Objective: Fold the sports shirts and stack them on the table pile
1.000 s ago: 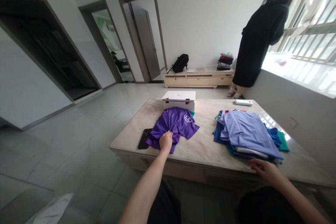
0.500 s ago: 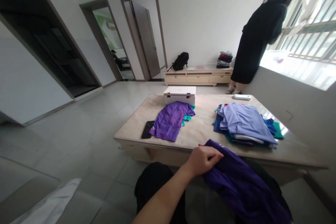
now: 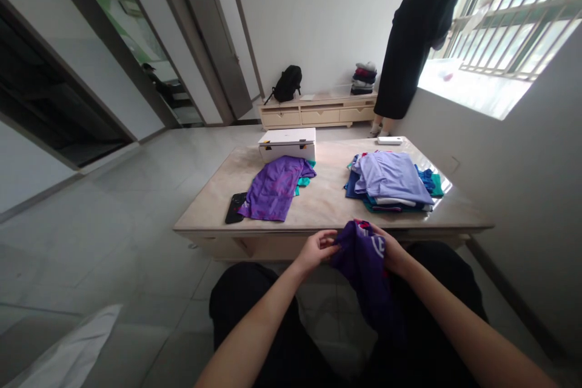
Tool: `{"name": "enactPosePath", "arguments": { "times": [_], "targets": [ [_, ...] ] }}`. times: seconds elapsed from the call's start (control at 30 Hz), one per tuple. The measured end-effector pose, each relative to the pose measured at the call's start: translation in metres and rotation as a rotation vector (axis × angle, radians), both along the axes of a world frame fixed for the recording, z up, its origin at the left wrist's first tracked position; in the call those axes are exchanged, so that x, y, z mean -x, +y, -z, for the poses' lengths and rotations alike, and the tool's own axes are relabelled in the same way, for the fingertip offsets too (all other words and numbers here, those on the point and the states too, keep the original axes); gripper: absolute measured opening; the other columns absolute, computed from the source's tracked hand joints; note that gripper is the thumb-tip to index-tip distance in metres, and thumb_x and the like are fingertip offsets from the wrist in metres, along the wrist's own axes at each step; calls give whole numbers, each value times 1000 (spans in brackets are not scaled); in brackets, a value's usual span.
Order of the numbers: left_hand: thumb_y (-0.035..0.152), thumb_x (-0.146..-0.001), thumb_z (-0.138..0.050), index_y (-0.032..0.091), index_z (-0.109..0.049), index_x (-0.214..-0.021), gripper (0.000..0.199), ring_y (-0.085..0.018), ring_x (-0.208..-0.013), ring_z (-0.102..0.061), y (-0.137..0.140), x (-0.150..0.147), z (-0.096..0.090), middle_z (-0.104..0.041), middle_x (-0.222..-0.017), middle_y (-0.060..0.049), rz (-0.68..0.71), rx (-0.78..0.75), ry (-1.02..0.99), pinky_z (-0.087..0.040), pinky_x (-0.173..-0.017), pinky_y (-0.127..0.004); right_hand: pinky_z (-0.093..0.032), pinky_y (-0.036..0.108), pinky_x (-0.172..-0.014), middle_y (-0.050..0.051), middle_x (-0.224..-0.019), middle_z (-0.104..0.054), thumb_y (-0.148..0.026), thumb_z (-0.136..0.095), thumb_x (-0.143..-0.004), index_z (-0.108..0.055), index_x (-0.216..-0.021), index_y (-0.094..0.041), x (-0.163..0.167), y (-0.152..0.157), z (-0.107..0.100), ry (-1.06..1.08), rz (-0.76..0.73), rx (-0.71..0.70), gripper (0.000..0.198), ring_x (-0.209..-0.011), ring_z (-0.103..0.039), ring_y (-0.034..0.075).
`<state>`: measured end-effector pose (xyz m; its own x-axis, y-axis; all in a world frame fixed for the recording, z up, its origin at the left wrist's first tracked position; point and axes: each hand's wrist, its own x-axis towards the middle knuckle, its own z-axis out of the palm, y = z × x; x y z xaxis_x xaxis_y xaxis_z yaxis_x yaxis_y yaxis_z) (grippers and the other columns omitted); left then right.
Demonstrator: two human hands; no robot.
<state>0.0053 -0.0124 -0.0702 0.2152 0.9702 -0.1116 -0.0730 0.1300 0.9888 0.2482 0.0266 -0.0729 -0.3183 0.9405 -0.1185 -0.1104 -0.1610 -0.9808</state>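
Note:
A dark purple garment [image 3: 366, 279] with a white and red print hangs bunched between my hands, over my lap at the near edge of the table. My left hand [image 3: 318, 251] pinches its left edge with bent fingers. On the other side, my right hand [image 3: 394, 256] grips the cloth near the print, its fingertips partly hidden behind the fabric. On the table a brighter purple shirt [image 3: 275, 188] lies flat over some teal cloth [image 3: 304, 182]. To the right stands a stack of folded clothes, topped by a lavender shirt [image 3: 393, 176].
A marble-topped table [image 3: 325, 200] spans the front. On it are a black phone [image 3: 235, 208], a white box [image 3: 287, 144] and a small white device [image 3: 390, 140]. Behind, a low cabinet [image 3: 321, 115] bears a black backpack [image 3: 288, 83] and stacked clothes [image 3: 364, 77]. A person [image 3: 411, 36] stands by the window.
My right hand has come into view and holds the purple garment too. The garment is more gathered and upright, its print now showing. My view has turned right and down a little.

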Motion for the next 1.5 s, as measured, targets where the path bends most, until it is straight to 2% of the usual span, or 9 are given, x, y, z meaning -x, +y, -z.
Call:
{"name": "enactPosePath", "arguments": {
  "times": [0.13, 0.33, 0.63, 0.87, 1.0, 1.13, 1.2, 1.37, 1.5],
  "targets": [
    [29, -65, -88, 12, -77, -86, 29, -18, -76, -68, 12, 8, -7, -76, -83, -7, -103, -74, 7, -52, -73, -28, -58, 43, -87, 9, -117, -76, -37, -71, -78, -65, -131, -24, -15, 1, 3, -24, 27, -20, 55, -99, -74, 29],
    [27, -69, -78, 16, -70, -89, 24, -14, -75, -65, 28, 47, -9, -71, -80, 1, -388, -140, -117, -50, -74, -24, -51, 42, -96, 10, -106, -77, -25, -64, -68, -74, -109, -16, -30, 20, 16, -452, 315, -265, 42, -103, -69, 30],
    [43, -71, -77, 22, -67, -97, 35, -14, -81, -68, 29, 65, -6, -73, -87, 1, -525, -129, -284, -52, -81, -27, -49, 42, -97, 11, -107, -75, -30, -60, -76, -77, -103, -18, -27, 28, 30, -703, 332, -348, 34, -104, -68, 30],
    [51, -66, -86, 20, -72, -87, 41, -13, -72, -66, 26, 56, -6, -73, -80, 0, -419, -129, -268, -53, -74, -25, -51, 37, -83, 7, -92, -78, -30, -62, -81, -80, -92, -23, -23, 19, 35, -822, 178, -319, 23, -90, -71, 28],
    [47, -65, -89, 17, -75, -84, 38, -12, -70, -63, 22, 48, -4, -73, -76, 0, -337, -143, -169, -50, -69, -23, -51, 40, -91, 7, -97, -79, -24, -60, -82, -80, -99, -23, -14, 12, 25, -788, 97, -343, 26, -96, -71, 29],
    [45, -67, -89, 14, -77, -84, 37, -13, -65, -61, 14, 27, -2, -72, -72, -2, -207, -129, -45, -46, -63, -23, -45, 39, -108, 5, -135, -68, -30, -68, -85, -62, -140, -28, 6, -1, 9, -441, -176, -425, 55, -126, -61, 26],
    [46, -68, -88, 13, -78, -83, 37, -14, -64, -62, 12, 14, 1, -73, -72, -4, -120, -116, 10, -46, -63, -24, -48, 39, -104, 5, -133, -69, -37, -74, -84, -54, -148, -28, 19, -6, 3, -243, -331, -411, 68, -121, -63, 26],
    [52, -72, -84, 12, -75, -85, 43, -14, -68, -62, 21, -6, 4, -72, -76, -5, 13, -110, 118, -47, -66, -24, -48, 29, -66, 1, -72, -69, -45, -73, -83, -77, -83, -17, 41, -2, -3, -304, -246, -377, 28, -68, -59, 17],
    [61, -84, -67, 13, -71, -107, 53, -15, -75, -65, 29, 2, 2, -73, -90, -7, 121, -103, 260, -48, -68, -23, -43, 26, -61, 0, -70, -64, -50, -70, -85, -69, -80, -17, 38, 11, -12, -238, -185, -343, 34, -66, -55, 16]
  ]
}}
